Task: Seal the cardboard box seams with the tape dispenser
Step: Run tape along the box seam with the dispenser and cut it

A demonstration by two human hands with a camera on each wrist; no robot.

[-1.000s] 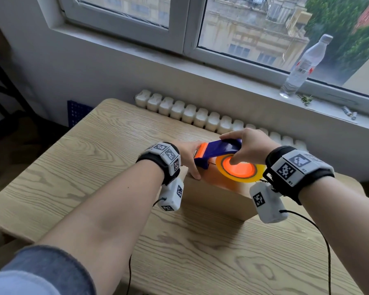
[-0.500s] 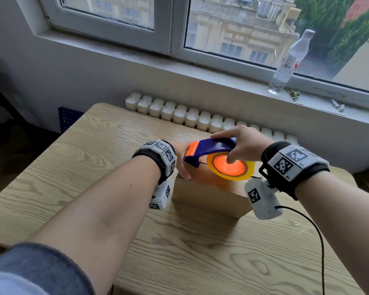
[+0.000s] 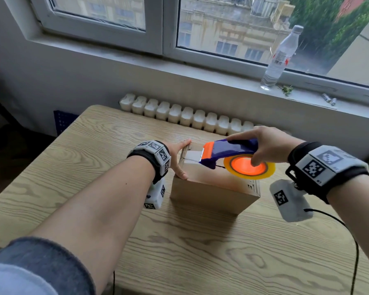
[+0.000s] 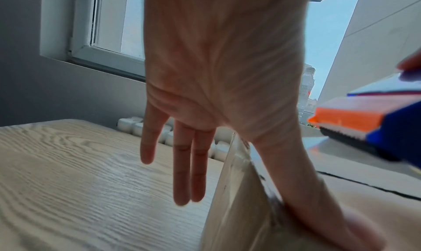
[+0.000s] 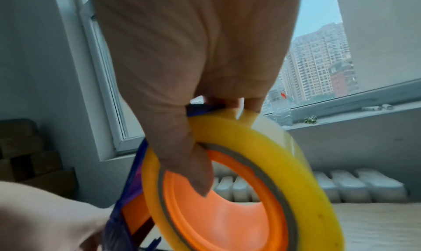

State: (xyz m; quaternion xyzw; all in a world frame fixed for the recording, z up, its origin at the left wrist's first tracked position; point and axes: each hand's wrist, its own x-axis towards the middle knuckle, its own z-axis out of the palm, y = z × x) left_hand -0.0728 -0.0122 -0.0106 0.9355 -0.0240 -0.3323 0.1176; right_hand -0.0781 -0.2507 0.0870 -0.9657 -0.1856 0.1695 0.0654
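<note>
I think this is a room in a home: a wooden table (image 3: 77, 167), a radiator (image 3: 179, 116) and a big window (image 3: 162, 24).

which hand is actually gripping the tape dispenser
The right hand: its fingers curl round the blue and orange tape dispenser. The left hand only lies flat against the end of the brown cardboard box.
</note>
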